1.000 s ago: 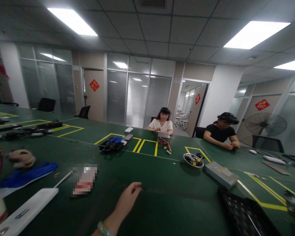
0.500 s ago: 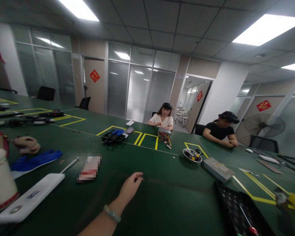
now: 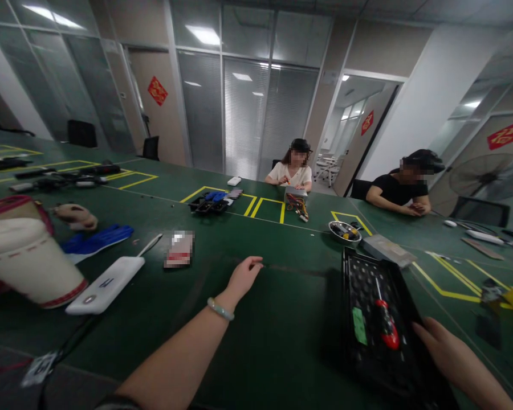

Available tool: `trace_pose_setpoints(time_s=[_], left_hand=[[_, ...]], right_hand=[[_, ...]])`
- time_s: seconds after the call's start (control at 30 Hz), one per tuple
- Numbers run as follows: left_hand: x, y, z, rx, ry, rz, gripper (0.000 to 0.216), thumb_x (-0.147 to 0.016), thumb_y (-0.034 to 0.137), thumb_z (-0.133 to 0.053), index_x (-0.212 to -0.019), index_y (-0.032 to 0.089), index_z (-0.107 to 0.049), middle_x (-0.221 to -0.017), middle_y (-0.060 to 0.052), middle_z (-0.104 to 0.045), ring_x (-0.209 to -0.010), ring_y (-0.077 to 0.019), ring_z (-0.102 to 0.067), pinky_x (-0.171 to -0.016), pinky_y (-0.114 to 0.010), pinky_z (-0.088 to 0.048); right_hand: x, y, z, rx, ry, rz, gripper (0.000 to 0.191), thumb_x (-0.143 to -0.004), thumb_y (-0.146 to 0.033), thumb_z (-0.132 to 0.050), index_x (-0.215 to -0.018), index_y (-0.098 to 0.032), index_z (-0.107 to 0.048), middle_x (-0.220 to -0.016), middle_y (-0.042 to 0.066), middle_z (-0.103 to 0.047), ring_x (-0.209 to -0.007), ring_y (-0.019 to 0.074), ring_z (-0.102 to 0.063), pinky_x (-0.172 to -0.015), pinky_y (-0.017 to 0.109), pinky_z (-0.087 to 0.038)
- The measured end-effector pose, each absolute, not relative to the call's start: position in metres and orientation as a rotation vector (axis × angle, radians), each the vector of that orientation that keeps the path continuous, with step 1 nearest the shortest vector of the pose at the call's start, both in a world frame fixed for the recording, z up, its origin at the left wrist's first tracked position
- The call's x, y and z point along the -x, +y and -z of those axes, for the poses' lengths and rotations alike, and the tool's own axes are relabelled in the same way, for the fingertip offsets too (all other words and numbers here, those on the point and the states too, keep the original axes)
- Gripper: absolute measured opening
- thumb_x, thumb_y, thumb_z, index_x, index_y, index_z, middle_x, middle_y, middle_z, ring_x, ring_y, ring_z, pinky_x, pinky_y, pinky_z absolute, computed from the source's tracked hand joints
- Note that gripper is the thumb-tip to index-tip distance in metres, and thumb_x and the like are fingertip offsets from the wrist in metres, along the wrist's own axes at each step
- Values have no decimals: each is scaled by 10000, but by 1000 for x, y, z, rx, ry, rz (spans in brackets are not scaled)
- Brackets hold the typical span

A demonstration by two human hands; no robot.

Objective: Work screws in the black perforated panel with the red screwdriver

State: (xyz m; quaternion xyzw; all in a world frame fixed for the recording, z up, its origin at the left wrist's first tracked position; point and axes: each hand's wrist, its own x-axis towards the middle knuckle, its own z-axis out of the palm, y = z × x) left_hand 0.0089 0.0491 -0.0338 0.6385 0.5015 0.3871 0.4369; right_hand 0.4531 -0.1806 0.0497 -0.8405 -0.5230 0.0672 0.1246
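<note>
Black tray: at the green table's near right; whether lifted, I cannot tell.
Screwdriver: red-handled, in the tray beside a green strip.
Right hand: holds the tray's right edge.
Left hand: loosely half-open, fingers curved.
Gray box: just beyond the tray.

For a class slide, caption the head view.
The right hand holds a black rectangular tray containing a red-handled screwdriver.
</note>
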Motion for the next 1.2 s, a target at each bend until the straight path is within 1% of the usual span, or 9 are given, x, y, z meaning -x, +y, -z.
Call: trace_pose_setpoints(time_s=[0.17,0.3,0.37,0.43,0.53,0.8,1.0,1.1,1.2], left_hand=[[-8,43,30,-1591,1202,-980,347,-1002,378,-609,-1281,172,-620,-1288,-106,-646,-1127,-232,-653,-980,-461,-558],[-11,36,22,-1604,1124,-1024,344,-1013,338,-529,-1299,186,-646,-1229,-92,-725,-1151,-211,-674,-1067,-384,-506],[-13,32,17,-1611,1071,-1041,389,-1006,381,-514,-1316,190,-650,-1254,-83,-730,-1160,-209,-681,-1072,-360,-505],[-14,29,13,-1608,1044,-1066,429,-1001,425,-508,-1333,194,-652,-1320,-72,-708,-1226,-210,-657,-1105,-348,-487],[-14,28,11,-1595,1055,-1097,499,-999,472,-502,-1395,191,-619,-1427,-64,-646,-1329,-214,-596,-1172,-350,-434],[-12,36,15,-1651,1178,-1066,522,-999,476,-515,-1445,216,-593,-1489,-39,-594,-1408,-236,-532,-1233,-389,-350],[-13,42,18,-1700,1311,-967,476,-1000,484,-523,-1378,226,-652,-1448,-62,-629,-1411,-277,-526,-1236,-474,-305],[-16,45,19,-1721,1380,-921,458,-992,462,-541,-1351,210,-671,-1412,-86,-656,-1402,-306,-528,-1219,-520,-305],[-18,46,20,-1744,1428,-894,429,-996,433,-534,-1346,227,-671,-1397,-78,-669,-1383,-305,-541,-1207,-521,-312]], right_hand=[[-386,-146,-48,2373,-1529,-374,310,-983,-462,-325,-918,-259,-549,-950,108,-715,-892,266,-711,-739,350,-502],[-335,-122,-42,2296,-1605,-440,246,-1016,-394,-365,-923,-236,-530,-907,64,-691,-865,230,-678,-709,311,-435],[-312,-111,-41,2270,-1631,-456,243,-1028,-367,-379,-906,-224,-532,-850,46,-672,-805,208,-654,-672,299,-403],[-293,-101,-40,2237,-1661,-457,239,-1042,-351,-401,-922,-209,-551,-838,34,-657,-792,186,-631,-678,290,-405],[-274,-87,-40,2209,-1685,-453,266,-1064,-376,-435,-1019,-168,-595,-843,18,-630,-794,165,-616,-752,306,-485],[-264,-62,-33,2223,-1726,-479,326,-1037,-447,-551,-1129,-144,-629,-982,43,-655,-869,165,-648,-834,363,-575],[-262,-59,-19,2270,-1756,-451,312,-1044,-435,-536,-1120,-147,-626,-950,34,-651,-844,158,-643,-820,353,-571],[-258,-65,-22,2297,-1773,-390,270,-1065,-350,-464,-1130,-133,-611,-919,62,-654,-815,183,-644,-798,358,-546],[-246,-75,-37,2233,-1825,-220,358,-1076,-319,-364,-1323,-107,-514,-1199,190,-615,-981,274,-639,-866,421,-503]])
